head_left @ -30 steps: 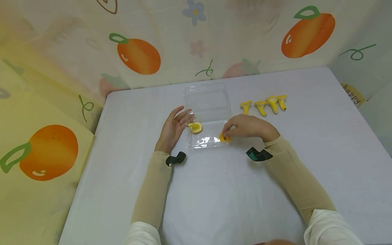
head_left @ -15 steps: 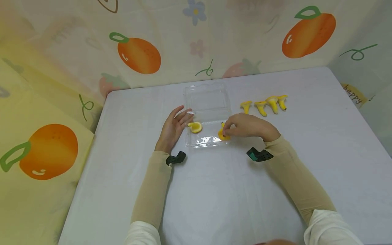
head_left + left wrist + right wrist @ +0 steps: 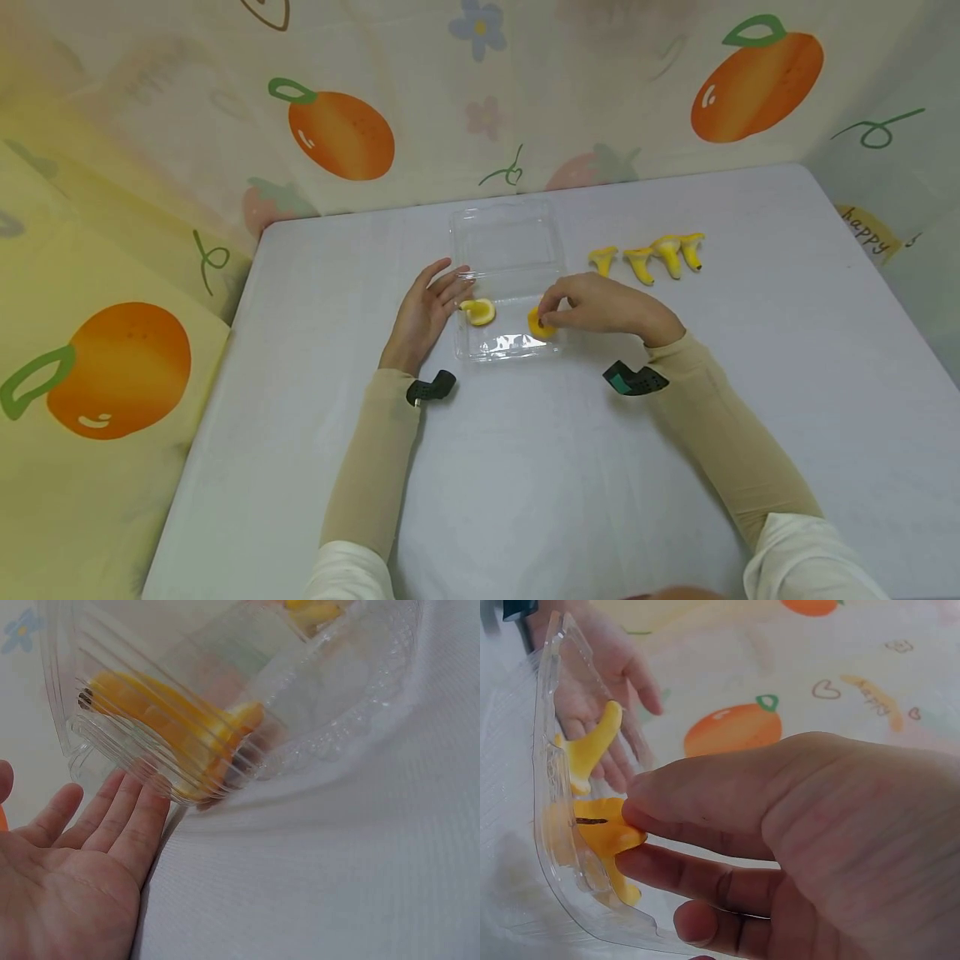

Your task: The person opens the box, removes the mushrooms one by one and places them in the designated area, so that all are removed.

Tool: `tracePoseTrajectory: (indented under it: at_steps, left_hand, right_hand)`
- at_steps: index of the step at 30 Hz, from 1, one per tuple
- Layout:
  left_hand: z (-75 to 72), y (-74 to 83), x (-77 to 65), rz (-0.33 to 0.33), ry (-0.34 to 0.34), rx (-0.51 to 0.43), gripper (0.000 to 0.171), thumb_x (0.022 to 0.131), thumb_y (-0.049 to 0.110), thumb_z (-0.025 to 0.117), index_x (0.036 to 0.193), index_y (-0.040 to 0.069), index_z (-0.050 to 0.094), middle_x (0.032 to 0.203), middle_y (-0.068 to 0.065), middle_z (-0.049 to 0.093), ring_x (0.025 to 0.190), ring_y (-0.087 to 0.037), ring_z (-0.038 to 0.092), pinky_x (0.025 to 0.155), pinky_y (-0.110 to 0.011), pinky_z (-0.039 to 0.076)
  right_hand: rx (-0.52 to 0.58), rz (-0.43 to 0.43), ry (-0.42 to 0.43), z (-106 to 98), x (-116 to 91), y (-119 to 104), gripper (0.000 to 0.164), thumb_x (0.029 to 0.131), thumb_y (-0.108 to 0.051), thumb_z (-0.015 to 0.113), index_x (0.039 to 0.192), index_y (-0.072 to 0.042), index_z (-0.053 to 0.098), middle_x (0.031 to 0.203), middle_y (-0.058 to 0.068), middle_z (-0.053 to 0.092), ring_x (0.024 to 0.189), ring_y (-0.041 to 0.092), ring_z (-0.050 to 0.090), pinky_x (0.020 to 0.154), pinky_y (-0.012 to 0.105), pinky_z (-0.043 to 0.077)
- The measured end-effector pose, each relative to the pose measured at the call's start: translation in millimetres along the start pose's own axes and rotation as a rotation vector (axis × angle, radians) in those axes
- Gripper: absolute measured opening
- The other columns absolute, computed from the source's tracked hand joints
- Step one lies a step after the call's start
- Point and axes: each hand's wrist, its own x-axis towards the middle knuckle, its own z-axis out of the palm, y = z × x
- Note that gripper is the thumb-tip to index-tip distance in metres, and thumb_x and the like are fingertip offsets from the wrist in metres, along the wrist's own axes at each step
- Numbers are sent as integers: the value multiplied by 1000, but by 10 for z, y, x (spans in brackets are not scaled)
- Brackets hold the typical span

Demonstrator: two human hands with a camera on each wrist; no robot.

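Observation:
A clear plastic clamshell box (image 3: 504,279) lies opened out on the white table. My right hand (image 3: 603,308) pinches a yellow trumpet-shaped mushroom (image 3: 537,323) between thumb and fingers, over the right part of the box's near half. In the right wrist view this mushroom (image 3: 609,832) shows an orange cap with a dark slit. Another mushroom (image 3: 477,312) lies on its side at the left of the same half. My left hand (image 3: 420,323) rests palm up with extended fingers against the box's left side; in the left wrist view those fingertips (image 3: 146,796) meet its ribbed wall.
Several more yellow mushrooms (image 3: 652,257) lie in a row on the table, right of the box. Behind the box, a fruit-patterned cloth (image 3: 427,108) hangs along the table's back edge. A black wrist mount (image 3: 431,388) sits on the left sleeve.
The pinched mushroom has shifted slightly left and away from me, turning in my right fingers. My left hand, the box and the row of mushrooms stay where they were.

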Motion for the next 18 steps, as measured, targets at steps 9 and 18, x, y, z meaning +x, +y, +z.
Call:
tracePoseTrajectory:
  at_steps: [9, 18]
  left_hand:
    - [4, 5, -3, -6, 3, 2, 57, 112, 37, 33, 157, 4, 27, 157, -25, 40, 146, -38, 43, 120, -43, 41]
    - [13, 10, -2, -2, 0, 5, 56, 112, 37, 33, 157, 4, 27, 156, -26, 40, 145, -39, 44, 120, -43, 42]
  right_hand:
    - [8, -28, 18, 12, 11, -31, 17, 97, -17, 65, 109, -11, 76, 108, 3, 74, 98, 21, 63, 83, 34, 54]
    - [-25, -12, 22, 54, 45, -45, 25, 96, -10, 60, 119, -7, 71, 115, 7, 73, 103, 26, 60, 86, 36, 55]
